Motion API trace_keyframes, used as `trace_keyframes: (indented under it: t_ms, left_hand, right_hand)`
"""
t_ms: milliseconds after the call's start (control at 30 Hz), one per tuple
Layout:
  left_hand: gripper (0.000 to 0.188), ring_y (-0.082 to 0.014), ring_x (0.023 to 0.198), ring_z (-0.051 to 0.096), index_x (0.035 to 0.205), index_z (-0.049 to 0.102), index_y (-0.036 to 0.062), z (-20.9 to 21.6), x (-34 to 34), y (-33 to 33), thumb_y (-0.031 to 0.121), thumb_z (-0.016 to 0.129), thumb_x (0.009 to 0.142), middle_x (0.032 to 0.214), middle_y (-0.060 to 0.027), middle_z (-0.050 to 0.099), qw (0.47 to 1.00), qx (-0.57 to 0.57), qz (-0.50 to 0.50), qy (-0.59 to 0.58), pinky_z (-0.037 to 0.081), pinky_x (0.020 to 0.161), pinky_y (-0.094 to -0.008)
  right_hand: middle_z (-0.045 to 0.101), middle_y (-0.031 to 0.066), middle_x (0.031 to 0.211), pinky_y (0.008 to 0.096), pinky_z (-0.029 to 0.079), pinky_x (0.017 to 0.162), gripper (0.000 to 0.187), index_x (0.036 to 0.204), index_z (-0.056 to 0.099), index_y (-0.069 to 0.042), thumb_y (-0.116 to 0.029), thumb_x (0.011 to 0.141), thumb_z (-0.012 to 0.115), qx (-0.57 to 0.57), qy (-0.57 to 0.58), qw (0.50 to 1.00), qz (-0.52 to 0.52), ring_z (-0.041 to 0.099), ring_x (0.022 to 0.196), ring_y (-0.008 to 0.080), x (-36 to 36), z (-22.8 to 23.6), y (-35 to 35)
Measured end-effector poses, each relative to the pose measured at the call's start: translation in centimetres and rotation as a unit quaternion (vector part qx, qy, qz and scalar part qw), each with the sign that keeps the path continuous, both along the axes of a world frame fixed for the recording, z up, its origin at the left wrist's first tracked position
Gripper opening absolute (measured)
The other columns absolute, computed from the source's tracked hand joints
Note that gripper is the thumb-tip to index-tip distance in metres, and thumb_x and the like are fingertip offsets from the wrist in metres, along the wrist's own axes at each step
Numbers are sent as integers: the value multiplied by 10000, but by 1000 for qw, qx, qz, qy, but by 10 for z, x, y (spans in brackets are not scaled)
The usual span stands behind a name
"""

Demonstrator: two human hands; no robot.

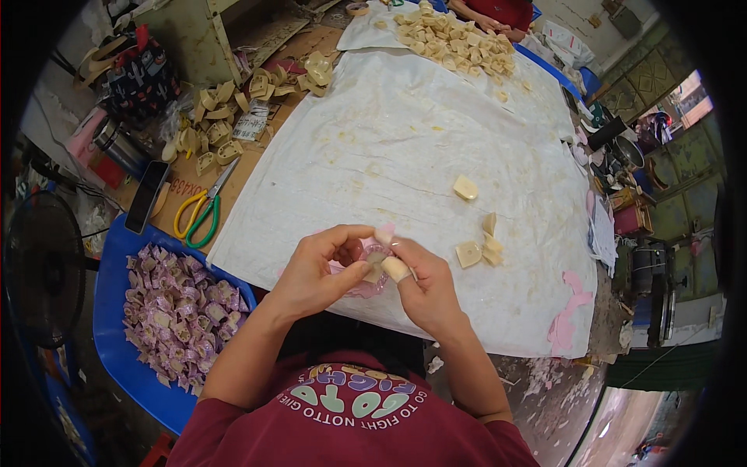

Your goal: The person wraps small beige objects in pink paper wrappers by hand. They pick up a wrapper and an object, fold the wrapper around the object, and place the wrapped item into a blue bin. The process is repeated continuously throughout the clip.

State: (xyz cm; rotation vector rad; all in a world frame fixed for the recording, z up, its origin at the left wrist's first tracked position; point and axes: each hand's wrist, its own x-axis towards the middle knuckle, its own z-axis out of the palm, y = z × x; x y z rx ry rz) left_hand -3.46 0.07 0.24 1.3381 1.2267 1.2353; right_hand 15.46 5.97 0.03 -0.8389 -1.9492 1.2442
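Between my two hands, at the near edge of the white-covered table (350, 179), is a small beige moulded piece (375, 270) with shiny pink fabric (369, 289) around it. My left hand (320, 266) grips its left side, with the thumb pressing on top. My right hand (428, 286) pinches the fabric's edge on the right; its thumb and a fingertip wear pale coverings. Fingers hide part of the piece. A bare beige piece (465, 187) lies beyond my hands, and a small cluster of similar pieces (469, 253) sits to the right.
At the left, a blue tub (110, 311) holds many pink-covered pieces (179, 319). Scissors (204, 216) and a phone (146, 196) lie above it. Pink scraps (570, 315) are on the table's right. A beige heap (455, 43) is at the far end, near another person's hands (492, 25).
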Motion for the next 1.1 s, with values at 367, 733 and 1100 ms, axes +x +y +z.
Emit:
trace_keyframes:
  t_ms: [367, 733, 1100]
  left_hand:
    - [373, -119, 777, 542, 1255, 597, 3, -3, 21, -6, 0, 581, 882, 868, -69, 556, 997, 53, 30, -44, 459, 715, -269]
    - [295, -132, 768, 592, 1202, 617, -19, 2, 30, -10, 68, 583, 923, 831, -67, 604, 998, 36, 45, 4, 482, 723, -269]
    - [161, -107, 812, 591, 971, 623, 1, -11, 5, 0, 92, 697, 860, 888, -38, 635, 992, 97, -8, -81, 479, 760, -273]
  right_hand:
    - [666, 90, 780, 260, 516, 570, 440, 936, 660, 24, -364, 1015, 468, -272, 135, 952, -37, 629, 623, 149, -4, -10, -27]
    - [583, 60, 588, 258, 453, 428, 439, 837, 644, 6, -377, 986, 492, -458, 186, 869, 10, 534, 448, 135, 3, -13, -19]
    - [638, 48, 838, 266, 498, 642, 273, 968, 622, -11, -276, 976, 554, -282, 217, 933, -55, 588, 687, 104, 6, -2, -11]
